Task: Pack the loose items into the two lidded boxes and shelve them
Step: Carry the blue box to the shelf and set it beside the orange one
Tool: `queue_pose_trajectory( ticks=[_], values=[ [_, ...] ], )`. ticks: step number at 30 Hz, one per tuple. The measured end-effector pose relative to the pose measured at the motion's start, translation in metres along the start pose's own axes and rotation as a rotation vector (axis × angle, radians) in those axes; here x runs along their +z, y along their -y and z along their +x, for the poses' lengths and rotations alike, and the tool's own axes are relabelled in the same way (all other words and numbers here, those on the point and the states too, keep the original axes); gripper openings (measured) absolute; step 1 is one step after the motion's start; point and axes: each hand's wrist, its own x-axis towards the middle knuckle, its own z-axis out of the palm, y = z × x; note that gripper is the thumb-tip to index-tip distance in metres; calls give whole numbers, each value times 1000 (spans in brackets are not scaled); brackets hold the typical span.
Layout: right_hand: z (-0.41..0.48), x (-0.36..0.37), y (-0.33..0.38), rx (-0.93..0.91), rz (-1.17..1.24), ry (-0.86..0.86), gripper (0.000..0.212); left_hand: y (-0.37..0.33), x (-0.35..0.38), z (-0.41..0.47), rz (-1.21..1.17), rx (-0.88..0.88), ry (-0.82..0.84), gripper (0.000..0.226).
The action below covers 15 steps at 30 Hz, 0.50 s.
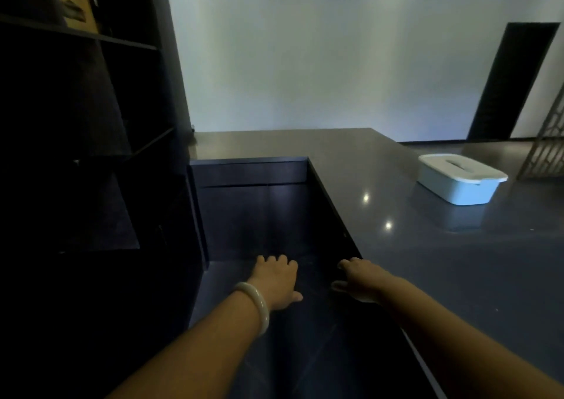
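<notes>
A dark, glossy L-shaped counter (427, 261) is seen wrapping round a lower recess. Dark open shelves (91, 93) stand at the left; a brownish item on the upper shelf is too dim to be made out. One pale blue rectangular plastic box (457, 182) rests on the counter at the far right, closed by a white lid (464, 166), so its contents are hidden. The left hand (279, 279), a smooth pale bangle (256, 307) at its wrist, is held out empty with fingers loosely spread. The right hand (360, 279) is likewise empty, fingers slightly curled.

glossy dark countertop (427, 261), seemingly plastic box (457, 182)
</notes>
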Motion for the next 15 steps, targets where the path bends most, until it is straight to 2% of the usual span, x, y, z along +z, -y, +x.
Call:
queue_pose_trajectory(
  ticks=[9, 15],
  values=[
    [178, -30, -75, 256, 21, -6, 65, 40, -22, 249, 86, 246, -80, 66],
    [257, -66, -134, 486, 22, 7, 64, 47, -60, 401, 168, 455, -138, 65]
  ],
)
